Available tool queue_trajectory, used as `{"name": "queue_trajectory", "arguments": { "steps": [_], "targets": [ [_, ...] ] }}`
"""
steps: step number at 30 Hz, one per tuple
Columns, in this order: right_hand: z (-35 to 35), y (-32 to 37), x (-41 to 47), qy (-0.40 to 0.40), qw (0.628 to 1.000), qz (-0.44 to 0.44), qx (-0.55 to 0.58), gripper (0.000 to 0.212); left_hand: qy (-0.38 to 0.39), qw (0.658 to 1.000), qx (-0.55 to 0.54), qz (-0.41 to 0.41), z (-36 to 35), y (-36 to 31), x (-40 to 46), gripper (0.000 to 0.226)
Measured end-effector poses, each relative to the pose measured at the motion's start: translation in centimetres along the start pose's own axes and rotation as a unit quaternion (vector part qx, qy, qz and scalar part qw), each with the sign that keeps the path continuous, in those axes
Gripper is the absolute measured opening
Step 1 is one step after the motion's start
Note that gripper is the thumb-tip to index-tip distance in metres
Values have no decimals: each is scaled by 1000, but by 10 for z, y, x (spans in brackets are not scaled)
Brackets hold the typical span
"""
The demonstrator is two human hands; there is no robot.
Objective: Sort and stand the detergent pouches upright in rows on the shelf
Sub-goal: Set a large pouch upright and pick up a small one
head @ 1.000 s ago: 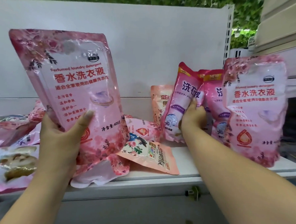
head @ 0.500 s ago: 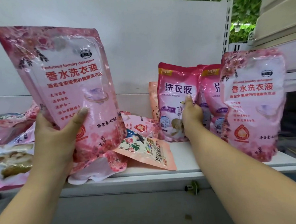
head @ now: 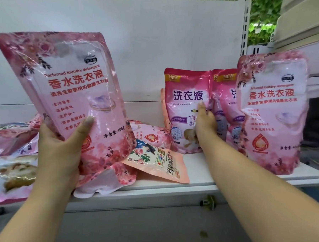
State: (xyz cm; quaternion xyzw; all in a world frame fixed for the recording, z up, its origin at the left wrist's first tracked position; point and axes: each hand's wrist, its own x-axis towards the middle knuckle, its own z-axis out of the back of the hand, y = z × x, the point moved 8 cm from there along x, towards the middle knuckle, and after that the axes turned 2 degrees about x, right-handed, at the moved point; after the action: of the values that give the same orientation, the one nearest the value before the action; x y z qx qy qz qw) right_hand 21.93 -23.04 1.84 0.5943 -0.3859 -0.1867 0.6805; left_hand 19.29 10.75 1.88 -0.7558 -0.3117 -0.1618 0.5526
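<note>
White shelving with a plain back panel (head: 140,45) and a flat white shelf (head: 198,171) fills the view, green foliage showing above and at the upper right. Left hand (head: 61,145): the grip is closed around the lower part of a large pale-pink floral detergent pouch (head: 73,90), thumb laid across its printed front and the other digits hidden behind it; the pouch rises above the hand, tilted with its top toward the left, its bottom edge near the pouches lying below. Right hand (head: 205,121): it rests on the front right side of a darker pink pouch (head: 185,107) standing upright at the far middle of the shelf; one finger lies straight up the pouch face, and how far the remaining fingers wrap the pouch edge cannot be told. Just right of that pouch stands a second dark pink pouch (head: 224,98) of the same print, partly hidden by the hand. Nearer, at the right end of the shelf, a second floral pouch (head: 272,112) stands upright. A peach pouch (head: 158,161) with a rose print lies flat near the shelf's front edge between the two arms, and behind it another small pink pouch (head: 150,135) lies flat. More pink pouches (head: 8,164) lie in a loose heap at the left.
</note>
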Motion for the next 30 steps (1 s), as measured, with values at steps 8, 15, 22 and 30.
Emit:
{"name": "queue_trajectory", "arguments": {
  "steps": [8, 15, 22, 30],
  "targets": [
    [8, 7, -12, -21, 995, -10, 93, 51, 20, 999, -28, 15, -5, -8, -3, 42],
    [22, 54, -83, 51, 988, 114, 91, 51, 7, 998, -58, -16, -1, -31, 0, 43],
    [-12, 120, -175, 363, 901, 176, 159, 70, 109, 986, -93, -82, -38, -76, -20, 48],
    [36, 79, -108, 211, 945, 69, 240, 39, 335, 929, 137, -75, -128, -52, -53, 61]
  ]
}}
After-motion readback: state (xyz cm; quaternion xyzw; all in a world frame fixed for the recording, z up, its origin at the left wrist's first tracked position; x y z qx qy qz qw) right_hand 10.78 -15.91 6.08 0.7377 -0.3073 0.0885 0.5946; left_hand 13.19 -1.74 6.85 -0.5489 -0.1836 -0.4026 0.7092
